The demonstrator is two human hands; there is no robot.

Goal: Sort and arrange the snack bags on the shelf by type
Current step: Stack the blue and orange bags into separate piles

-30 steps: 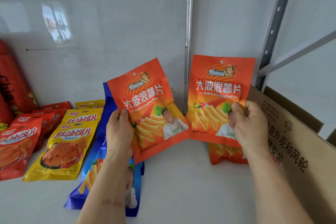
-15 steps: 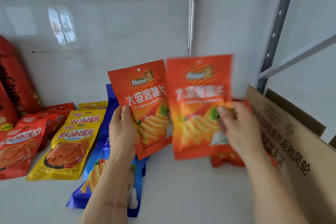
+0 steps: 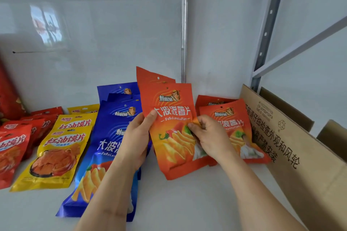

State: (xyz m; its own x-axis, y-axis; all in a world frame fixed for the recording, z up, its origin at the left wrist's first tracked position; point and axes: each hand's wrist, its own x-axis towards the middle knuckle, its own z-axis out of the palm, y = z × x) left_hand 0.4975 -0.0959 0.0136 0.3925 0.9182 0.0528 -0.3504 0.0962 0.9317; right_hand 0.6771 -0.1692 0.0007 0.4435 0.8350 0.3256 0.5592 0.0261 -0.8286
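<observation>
Two orange chip bags (image 3: 174, 133) are stacked one behind the other, upright over the white shelf (image 3: 187, 202). My left hand (image 3: 137, 137) grips their left edge with the thumb on the front. My right hand (image 3: 208, 137) pinches the front bag's right edge. Behind my right hand, more orange chip bags (image 3: 234, 118) lie by the cardboard box. A pile of blue chip bags (image 3: 105, 148) lies under my left forearm. To the left lie yellow snack bags (image 3: 62, 152) and red snack bags (image 3: 13, 148).
An open cardboard box (image 3: 293, 146) with printed text stands along the right side of the shelf. A tall red bag (image 3: 9, 97) leans at the far left. The glossy white back wall and a metal shelf upright (image 3: 266, 30) close in the rear.
My right hand carried its orange bag leftward and laid it over the one in my left hand; the two now sit stacked. More orange bags behind became visible.
</observation>
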